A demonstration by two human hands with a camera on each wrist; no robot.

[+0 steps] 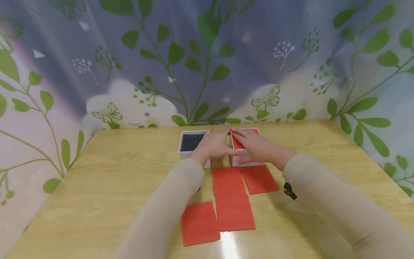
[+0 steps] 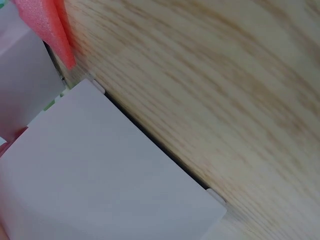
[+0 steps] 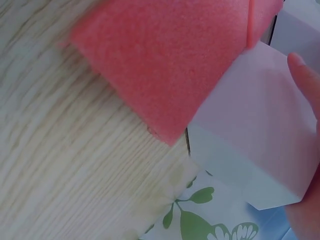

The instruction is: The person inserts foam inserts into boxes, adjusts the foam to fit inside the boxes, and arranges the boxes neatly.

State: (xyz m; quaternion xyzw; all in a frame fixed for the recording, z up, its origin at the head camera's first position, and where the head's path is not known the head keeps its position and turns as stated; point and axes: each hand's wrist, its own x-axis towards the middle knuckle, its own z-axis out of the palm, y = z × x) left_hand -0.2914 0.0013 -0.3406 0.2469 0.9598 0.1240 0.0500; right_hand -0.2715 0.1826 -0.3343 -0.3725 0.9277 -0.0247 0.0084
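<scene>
Two white boxes stand side by side at the back of the table. Dark contents fill the left box (image 1: 185, 154); red contents lie in the right box (image 1: 255, 130). My left hand (image 1: 216, 145) reaches across the left box's right side, fingers and thumb spread towards the right box's left edge. Over the red contents lies my right hand (image 1: 260, 146), its thumb along the right box's front; the fingertips' contact is unclear. In front lie red felt-like squares: one by the boxes (image 1: 228, 181), one at the right (image 1: 260, 178), one nearer (image 1: 235, 212) and one at the left (image 1: 200, 223).
The wooden table (image 1: 97, 187) extends to both sides of the boxes. Behind it hangs a curtain (image 1: 245, 68) printed with leaves and butterflies. A black strap piece (image 1: 289, 191) shows beneath the right sleeve (image 1: 339, 205). The left sleeve (image 1: 161, 205) covers part of the table.
</scene>
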